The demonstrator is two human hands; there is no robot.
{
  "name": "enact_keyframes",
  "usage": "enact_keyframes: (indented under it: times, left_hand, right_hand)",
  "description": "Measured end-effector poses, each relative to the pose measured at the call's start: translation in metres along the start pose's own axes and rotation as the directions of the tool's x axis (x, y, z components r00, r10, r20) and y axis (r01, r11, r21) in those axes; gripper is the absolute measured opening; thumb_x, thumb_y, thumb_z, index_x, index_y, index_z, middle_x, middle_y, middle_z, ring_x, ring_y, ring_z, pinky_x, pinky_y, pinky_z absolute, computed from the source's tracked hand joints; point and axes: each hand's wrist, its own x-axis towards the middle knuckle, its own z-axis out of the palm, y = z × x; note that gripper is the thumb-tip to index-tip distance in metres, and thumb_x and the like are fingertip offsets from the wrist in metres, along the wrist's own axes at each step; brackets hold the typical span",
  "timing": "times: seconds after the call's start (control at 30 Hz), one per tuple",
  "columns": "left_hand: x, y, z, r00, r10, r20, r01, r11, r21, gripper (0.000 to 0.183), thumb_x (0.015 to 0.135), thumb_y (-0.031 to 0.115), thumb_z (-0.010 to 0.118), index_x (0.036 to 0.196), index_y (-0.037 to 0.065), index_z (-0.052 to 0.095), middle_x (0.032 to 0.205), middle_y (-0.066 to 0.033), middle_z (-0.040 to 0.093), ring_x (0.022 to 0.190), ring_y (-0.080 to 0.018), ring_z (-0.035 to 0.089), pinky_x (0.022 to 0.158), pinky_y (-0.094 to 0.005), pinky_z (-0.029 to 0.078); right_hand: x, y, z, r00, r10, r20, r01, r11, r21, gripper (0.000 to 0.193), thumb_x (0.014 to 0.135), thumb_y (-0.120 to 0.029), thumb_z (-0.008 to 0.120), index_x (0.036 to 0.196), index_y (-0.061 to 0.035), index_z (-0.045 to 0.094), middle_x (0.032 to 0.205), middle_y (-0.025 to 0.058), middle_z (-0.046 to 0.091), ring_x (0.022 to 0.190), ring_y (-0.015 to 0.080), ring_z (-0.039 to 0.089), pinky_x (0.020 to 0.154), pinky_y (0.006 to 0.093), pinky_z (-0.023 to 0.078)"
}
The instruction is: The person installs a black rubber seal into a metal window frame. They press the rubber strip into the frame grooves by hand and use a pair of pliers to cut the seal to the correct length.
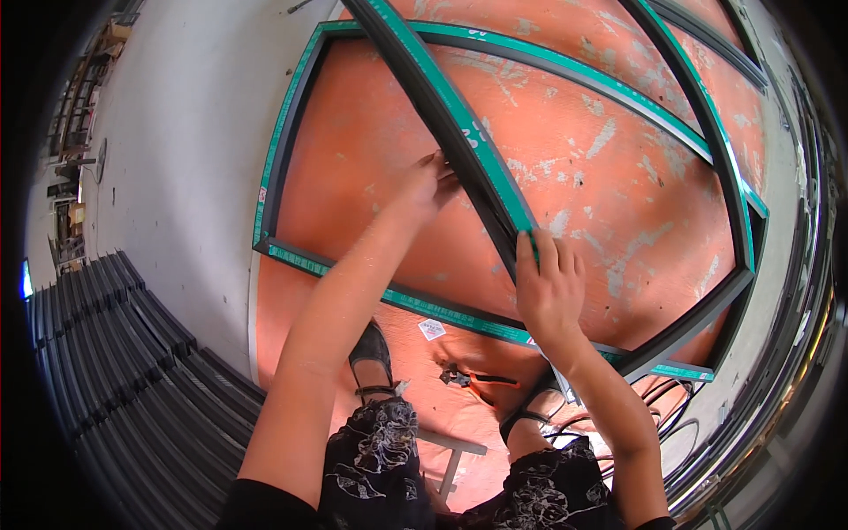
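Observation:
A dark frame with green film on its faces is tilted up in front of me, over a second green-filmed frame lying on the worn orange surface. My right hand is closed around the near corner of the tilted frame, fingers over its green edge. Farther up the same bar, my left hand is at its dark left side with the fingers curled in. Those fingertips are partly hidden against the bar, and whatever they pinch cannot be made out.
Pliers with orange handles and a white label lie near my feet. Stacked dark profiles fill the left. A small stool stands between my legs. Black cables coil at right, near long bars.

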Motion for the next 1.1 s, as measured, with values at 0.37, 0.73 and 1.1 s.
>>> enact_keyframes:
  times: [0.37,0.73,1.1]
  left_hand:
    - [0.031,0.033,-0.021,0.996,0.080,0.049,-0.081,0.997,0.009,0.035,0.099,0.031,0.033,0.112,0.005,0.052,0.102,-0.0079,0.061,0.099,-0.0213,0.058,0.089,-0.0368,0.049]
    - [0.049,0.046,-0.016,0.998,0.053,-0.043,-0.056,0.997,-0.059,0.030,0.098,0.023,0.035,0.109,0.004,0.055,0.103,-0.0097,0.062,0.096,-0.0213,0.059,0.090,-0.0379,0.046]
    - [0.085,0.041,-0.022,0.993,0.108,-0.042,-0.115,0.972,-0.203,0.030,0.097,0.016,0.031,0.106,-0.001,0.053,0.100,-0.0131,0.061,0.090,-0.0253,0.061,0.085,-0.0397,0.050]
  right_hand:
    - [-0.064,-0.011,-0.027,0.990,0.101,0.096,-0.111,0.989,0.100,0.034,0.075,-0.004,0.062,0.109,-0.0066,0.059,0.073,0.0091,0.057,0.065,0.0271,0.056,0.056,0.0357,0.047]
    - [-0.066,0.005,-0.016,0.442,-0.322,0.837,-0.655,-0.754,0.056,0.027,0.095,-0.023,0.045,0.111,-0.0015,0.052,0.055,-0.0044,0.031,0.042,0.0026,0.025,0.036,0.0163,0.019]
    - [-0.067,-0.012,0.000,0.340,-0.394,0.854,-0.777,-0.629,0.019,0.025,0.096,-0.025,0.045,0.109,-0.0049,0.052,0.056,-0.0050,0.031,0.043,0.0034,0.024,0.038,0.0177,0.019]
